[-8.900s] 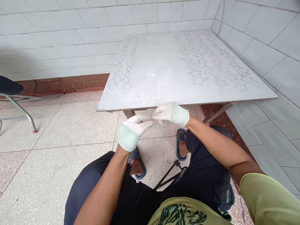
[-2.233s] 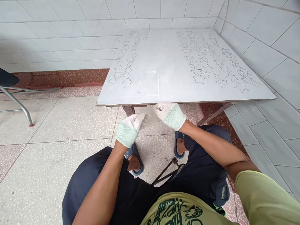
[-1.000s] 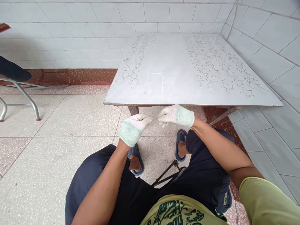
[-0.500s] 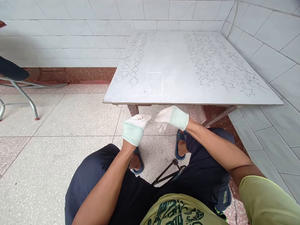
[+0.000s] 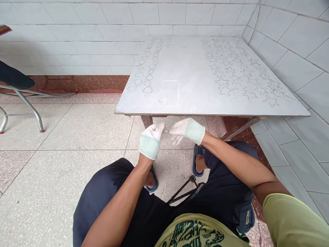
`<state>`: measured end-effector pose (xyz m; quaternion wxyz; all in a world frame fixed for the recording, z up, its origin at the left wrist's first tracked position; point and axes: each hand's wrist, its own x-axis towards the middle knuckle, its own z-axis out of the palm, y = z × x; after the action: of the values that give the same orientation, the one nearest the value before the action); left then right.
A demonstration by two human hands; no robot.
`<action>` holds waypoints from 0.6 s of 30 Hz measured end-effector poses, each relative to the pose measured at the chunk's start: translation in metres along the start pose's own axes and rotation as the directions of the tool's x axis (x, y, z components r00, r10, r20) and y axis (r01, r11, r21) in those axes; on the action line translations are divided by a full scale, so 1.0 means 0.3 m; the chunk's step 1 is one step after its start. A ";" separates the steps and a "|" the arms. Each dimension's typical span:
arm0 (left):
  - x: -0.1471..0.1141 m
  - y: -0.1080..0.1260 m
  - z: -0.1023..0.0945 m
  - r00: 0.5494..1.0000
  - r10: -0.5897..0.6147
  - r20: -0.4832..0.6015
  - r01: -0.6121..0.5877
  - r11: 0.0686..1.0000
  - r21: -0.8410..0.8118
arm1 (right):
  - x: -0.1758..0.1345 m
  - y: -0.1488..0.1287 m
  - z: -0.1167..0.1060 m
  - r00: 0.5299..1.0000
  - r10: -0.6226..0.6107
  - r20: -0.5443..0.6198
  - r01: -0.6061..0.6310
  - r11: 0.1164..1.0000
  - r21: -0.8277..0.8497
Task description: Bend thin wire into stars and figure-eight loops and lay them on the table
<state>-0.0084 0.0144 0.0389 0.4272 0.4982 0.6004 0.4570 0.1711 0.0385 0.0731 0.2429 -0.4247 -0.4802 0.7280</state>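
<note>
Just in front of the table's near edge, a thin piece of wire [image 5: 166, 131], looped in shape, spans the small gap between my hands. My left hand [image 5: 154, 133], in a white glove with a pale green cuff, pinches its left side. My right hand [image 5: 180, 130], gloved the same way, is closed on its right side with the lower fingers curled. Much of the wire is hidden by the fingers. Beyond them, bent wire stars [image 5: 224, 90] cover the right part of the white tabletop [image 5: 190, 75], and looped figure-eight wires [image 5: 147, 86] lie in rows on the left.
The table stands against a tiled wall [image 5: 115, 34], with a second tiled wall on the right. A folding stool's dark metal legs [image 5: 183, 188] show between my knees. At the far left are a metal-legged chair [image 5: 28, 106] and part of a person's dark-clothed leg [image 5: 15, 77].
My left hand has turned more upright and shifted slightly right, and more of the wire loop shows between the hands. My right hand has barely moved. The view has tilted a little.
</note>
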 end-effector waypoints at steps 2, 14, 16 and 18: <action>-0.008 0.007 -0.013 0.999 0.040 0.017 -0.039 0.998 -0.044 | 0.000 -0.004 -0.006 1.000 -0.016 -0.012 0.016 1.000 0.006; 0.024 0.009 -0.031 1.000 -0.011 -0.012 0.012 0.999 0.050 | 0.036 0.018 -0.055 0.996 -0.038 -0.075 0.041 0.998 0.036; 0.019 0.010 -0.029 0.999 -0.043 -0.007 0.043 0.998 0.043 | 0.041 0.021 -0.057 0.996 -0.038 -0.077 0.040 0.999 0.028; 0.015 0.013 -0.030 0.998 -0.058 -0.008 0.058 0.998 0.032 | 0.041 0.017 -0.055 0.996 -0.034 -0.084 0.035 0.999 0.011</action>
<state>-0.0169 0.0181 0.0444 0.4300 0.4859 0.6233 0.4365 0.1790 0.0537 0.0608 0.2782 -0.4448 -0.4723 0.7083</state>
